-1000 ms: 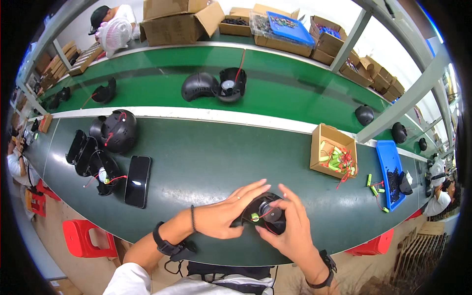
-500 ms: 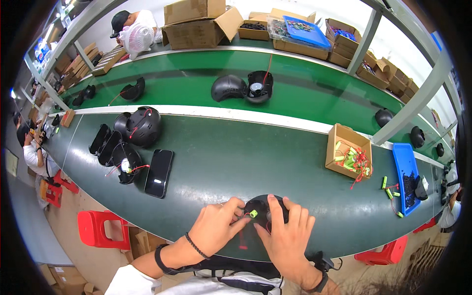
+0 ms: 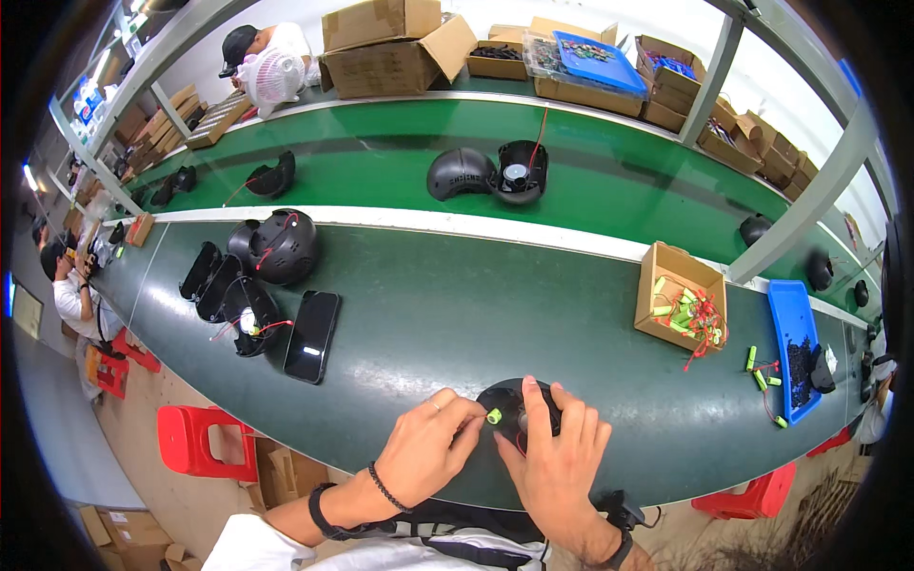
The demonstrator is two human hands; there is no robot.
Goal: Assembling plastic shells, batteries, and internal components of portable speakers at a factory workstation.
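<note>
At the near edge of the bench, a rounded black plastic shell [image 3: 503, 394] lies under my hands. A small green cylindrical battery [image 3: 494, 416] sits inside it. My right hand [image 3: 557, 443] grips the shell, fingers over its right side and thumb at the near rim. To the left, my left hand [image 3: 433, 440] has thumb and forefinger pinched together right beside the battery. Whatever is between those fingertips, perhaps a thin wire, is too small to make out. My right hand hides much of the shell's inside.
A cardboard box [image 3: 681, 295] of green batteries with red wires stands at right, near loose batteries [image 3: 759, 379] and a blue tray [image 3: 792, 319] of small black parts. A phone [image 3: 311, 336] and black shells [image 3: 284, 249] lie left. Beyond runs a green belt [image 3: 381, 162] carrying more shells.
My left fingers have closed into a tighter pinch beside the battery; the red wire end seen below them no longer shows. Shells on the belt have shifted right. My right hand stays put.
</note>
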